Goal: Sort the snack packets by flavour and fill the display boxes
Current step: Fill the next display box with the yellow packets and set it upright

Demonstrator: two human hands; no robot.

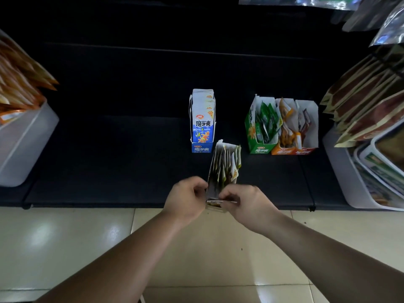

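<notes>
Near the lower centre of the frame, at the front edge of a dark shelf [109, 154], the left hand [185, 197] and right hand [247, 204] both grip the near end of a narrow display box [210, 184], fingers curled round it, with dark snack packets [228, 167] standing upright inside. Just beyond it, at the centre, a blue box [202, 148] stands full of blue-and-white packets. To the right, a green box [261, 150], an orange box [283, 151] and a red box [305, 151] sit side by side, touching, each partly filled.
</notes>
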